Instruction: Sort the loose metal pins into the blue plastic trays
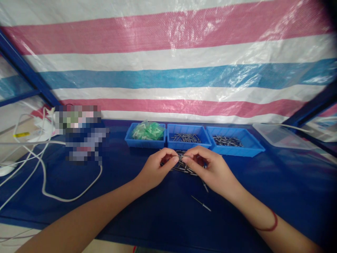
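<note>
My left hand (158, 168) and my right hand (207, 167) meet fingertip to fingertip above a small pile of thin metal pins (181, 165) on the blue table (118, 196). Both hands are pinched shut, each on a small metal pin held between thumb and forefinger. Two loose pins (201, 203) lie on the table nearer to me, below my right hand. A red band circles my right wrist.
Three blue trays stand behind the pile: one with green plastic bits (146, 134), two with metal pins (187, 137) (234, 141). A clear plastic lid (279, 135) lies at the right. White cables (44, 175) loop across the left. A striped tarp hangs behind.
</note>
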Demonstrator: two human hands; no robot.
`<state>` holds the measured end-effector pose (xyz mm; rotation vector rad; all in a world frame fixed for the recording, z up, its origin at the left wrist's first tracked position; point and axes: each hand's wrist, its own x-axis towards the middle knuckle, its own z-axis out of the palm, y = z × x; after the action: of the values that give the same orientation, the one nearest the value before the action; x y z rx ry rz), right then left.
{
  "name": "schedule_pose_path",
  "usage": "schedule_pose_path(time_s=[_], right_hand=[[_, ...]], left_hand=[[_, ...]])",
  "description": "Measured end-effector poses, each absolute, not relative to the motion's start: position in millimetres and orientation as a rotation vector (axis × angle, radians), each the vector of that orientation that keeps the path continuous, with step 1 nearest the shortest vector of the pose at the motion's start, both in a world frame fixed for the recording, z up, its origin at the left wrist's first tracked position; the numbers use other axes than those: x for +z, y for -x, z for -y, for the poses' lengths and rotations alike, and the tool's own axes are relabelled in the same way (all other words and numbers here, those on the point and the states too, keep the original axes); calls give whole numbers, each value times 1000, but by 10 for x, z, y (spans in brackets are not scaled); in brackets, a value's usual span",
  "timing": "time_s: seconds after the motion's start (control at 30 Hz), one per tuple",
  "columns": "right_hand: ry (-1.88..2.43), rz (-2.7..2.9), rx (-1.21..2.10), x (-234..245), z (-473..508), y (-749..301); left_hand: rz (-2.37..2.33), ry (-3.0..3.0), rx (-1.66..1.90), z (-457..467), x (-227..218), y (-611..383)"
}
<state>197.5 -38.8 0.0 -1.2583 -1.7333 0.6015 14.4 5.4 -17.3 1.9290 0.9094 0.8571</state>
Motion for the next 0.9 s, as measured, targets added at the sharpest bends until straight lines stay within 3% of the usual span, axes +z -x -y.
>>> schedule_pose_path(time_s=[0.1,0.3,0.5,0.63,0.9], right_hand=[[1286,1744,496,64,381,-2054],[1649,1527,-61,199,227,-2588],[2021,1486,-361,17,30,-3090],[1955,1488,-517,-118,-30,-3086],[1552,1697,-389,-25,117,-2532]], left_hand=[[-944,-2102,862,-39,-152,-129],[-720,-2613,704,3,-107,-87],[-525,-2833,490,61,-153,-83],[-500,-2866,448,63,-183,-91],[-497,-2899,491,76,-196,-121]])
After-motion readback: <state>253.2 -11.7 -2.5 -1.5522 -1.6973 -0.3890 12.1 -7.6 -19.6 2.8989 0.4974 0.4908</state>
